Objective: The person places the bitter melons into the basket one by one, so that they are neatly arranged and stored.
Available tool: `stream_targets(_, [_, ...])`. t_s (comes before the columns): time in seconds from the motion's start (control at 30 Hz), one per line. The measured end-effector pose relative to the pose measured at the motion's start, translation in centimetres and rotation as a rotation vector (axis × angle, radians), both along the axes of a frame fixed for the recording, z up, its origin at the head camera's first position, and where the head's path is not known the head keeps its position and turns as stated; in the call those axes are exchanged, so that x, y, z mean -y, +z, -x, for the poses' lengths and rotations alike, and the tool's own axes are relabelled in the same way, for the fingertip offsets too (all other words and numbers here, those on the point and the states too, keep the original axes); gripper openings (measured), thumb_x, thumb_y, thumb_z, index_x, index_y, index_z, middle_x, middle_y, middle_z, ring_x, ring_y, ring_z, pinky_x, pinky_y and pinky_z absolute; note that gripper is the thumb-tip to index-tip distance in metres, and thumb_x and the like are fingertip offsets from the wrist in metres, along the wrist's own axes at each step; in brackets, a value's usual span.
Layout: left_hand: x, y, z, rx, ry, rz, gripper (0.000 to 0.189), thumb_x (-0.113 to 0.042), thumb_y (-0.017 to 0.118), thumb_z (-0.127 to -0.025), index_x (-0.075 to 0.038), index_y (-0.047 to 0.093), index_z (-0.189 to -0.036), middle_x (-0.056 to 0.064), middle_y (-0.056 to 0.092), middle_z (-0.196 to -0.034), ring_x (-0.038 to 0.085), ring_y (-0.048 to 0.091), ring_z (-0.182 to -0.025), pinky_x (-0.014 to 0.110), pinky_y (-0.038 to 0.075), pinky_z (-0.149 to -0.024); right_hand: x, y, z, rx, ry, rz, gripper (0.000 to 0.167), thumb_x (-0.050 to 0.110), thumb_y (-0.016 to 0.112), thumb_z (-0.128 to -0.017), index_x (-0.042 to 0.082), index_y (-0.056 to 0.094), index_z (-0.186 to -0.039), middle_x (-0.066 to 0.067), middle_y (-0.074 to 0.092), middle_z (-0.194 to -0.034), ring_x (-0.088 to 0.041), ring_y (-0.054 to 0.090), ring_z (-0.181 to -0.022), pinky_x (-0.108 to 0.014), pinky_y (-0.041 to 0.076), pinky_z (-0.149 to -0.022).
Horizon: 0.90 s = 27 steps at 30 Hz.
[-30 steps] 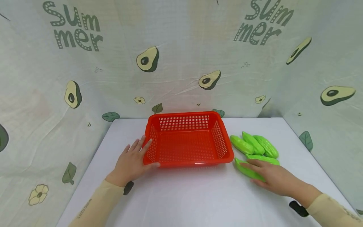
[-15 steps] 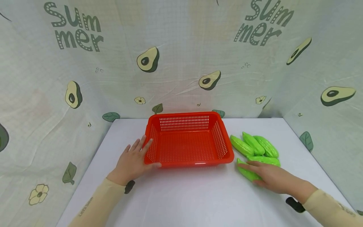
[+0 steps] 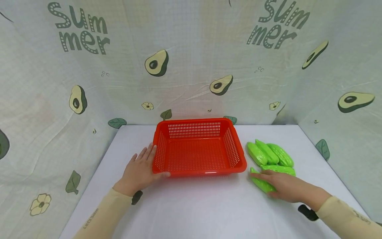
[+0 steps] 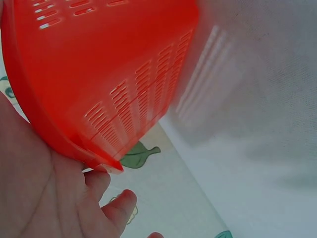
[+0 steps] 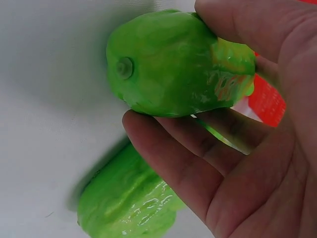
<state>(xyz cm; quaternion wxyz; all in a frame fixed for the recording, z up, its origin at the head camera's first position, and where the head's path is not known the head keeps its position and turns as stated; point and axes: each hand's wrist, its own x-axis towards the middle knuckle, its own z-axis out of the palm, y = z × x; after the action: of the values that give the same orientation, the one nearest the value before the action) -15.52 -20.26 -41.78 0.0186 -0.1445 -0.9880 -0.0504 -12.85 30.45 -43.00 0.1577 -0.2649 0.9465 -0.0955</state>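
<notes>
Four green bitter melons (image 3: 267,152) on counter (image 3: 194,209); right hand (image 3: 287,187) grips a fifth melon (image 5: 158,69) in its fingers. Left hand (image 3: 138,174) against red basket (image 3: 197,173), fingers spread, released.

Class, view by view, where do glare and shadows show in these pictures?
Head view: a glint on the front rim of the red basket, faint shadow on the white tabletop; left wrist view: blurred pale streaks beside the basket; right wrist view: white glints on the lower green gourd, reddish glare on the upper green gourd.
</notes>
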Motion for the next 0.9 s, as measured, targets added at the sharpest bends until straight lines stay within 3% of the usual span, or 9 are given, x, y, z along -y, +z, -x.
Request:
stream_targets(0.57, [-0.2, 0.0, 0.0, 0.022, 0.009, -0.027, 0.121, -0.088, 0.044, -0.077, 0.001, 0.023, -0.157, 0.020, 0.021, -0.162, 0.046, 0.031, -0.141, 0.066, 0.028, -0.109, -0.2, 0.0, -0.3, 0.002, -0.014, 0.027, 0.077, 0.022, 0.085, -0.079, 0.030, 0.051, -0.147, -0.008, 0.058, -0.135, -0.034, 0.056, -0.118, -0.047, 0.056, -0.083])
stream_targets(0.9, [-0.2, 0.0, 0.0, 0.020, 0.016, -0.027, 0.121, -0.086, 0.048, -0.078, 0.001, 0.022, -0.157, 0.020, 0.021, -0.162, 0.047, 0.031, -0.141, 0.066, 0.029, -0.108, -1.9, 2.0, -0.3, -0.007, -0.055, 0.013, 0.075, 0.024, 0.085, -0.078, 0.030, 0.052, -0.145, -0.003, 0.059, -0.129, -0.024, 0.058, -0.111, -0.043, 0.056, -0.082])
